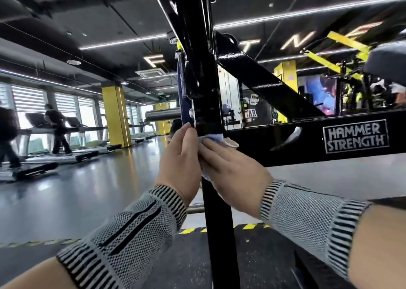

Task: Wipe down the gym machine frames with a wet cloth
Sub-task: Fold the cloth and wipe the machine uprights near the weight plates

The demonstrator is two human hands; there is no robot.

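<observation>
Where the post meets the crossbar: I have both hands on one black upright post, at the joint with the crossbar.
Cloth: pale blue cloth, pressed to the post at that joint; a bunched end pokes out to the right, another edge shows below my right palm.
Right hand: right hand lies flat over the cloth, fingers fairly straight and pointing up-left, pressing, not clenching. I judge this is so the palm spreads the wet cloth across the face of the tube.
Left hand: left hand is on the post's left side, fingers extended upward, tips touching the metal beside the cloth. I cannot tell if it pinches a cloth edge; I read it as open, steadying or backing the cloth from the other side.
Why two-sided: I judge that gripping the post from both flanks lets one stroke cover more than one face.
Surface: glossy black paint, bright reflections on the diagonal brace; whether that shine is wetness I cannot say. Bolted bracket just above my hands will need fingertip work.
Label: "HAMMER STRENGTH" plate on the crossbar, well right of the cloth.
Room: dark ceiling with light strips, yellow pillar, treadmills by the windows with blurred figures on them, grey shiny floor, hazard tape below the post.
</observation>
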